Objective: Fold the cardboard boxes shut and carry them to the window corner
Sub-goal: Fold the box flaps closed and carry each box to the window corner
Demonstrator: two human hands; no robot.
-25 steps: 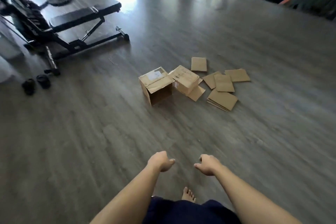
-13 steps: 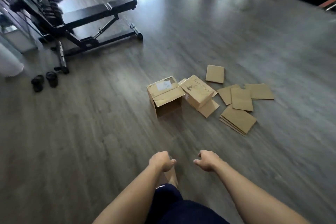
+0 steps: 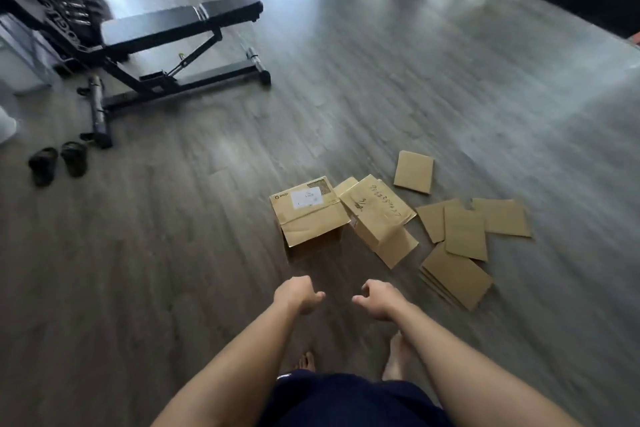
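Observation:
Two cardboard boxes lie on the grey wood floor ahead of me. The left box (image 3: 310,215) carries a white label and lies on its side, its opening facing me. Against its right side leans the second box (image 3: 375,218), tipped over, with handwriting on it and a flap spread on the floor. My left hand (image 3: 297,293) and my right hand (image 3: 377,298) hang in front of me, a short way short of the boxes. Both have loosely curled fingers and hold nothing.
Several flat cardboard sheets (image 3: 464,236) lie scattered right of the boxes, one apart (image 3: 414,172) behind them. A black weight bench (image 3: 173,42) stands at the back left, with a pair of dark slippers (image 3: 57,161) near it. My bare feet (image 3: 398,354) are below my hands.
I have walked closer: the boxes and sheets now lie lower and larger in view. My hands have kept the same loosely curled pose.

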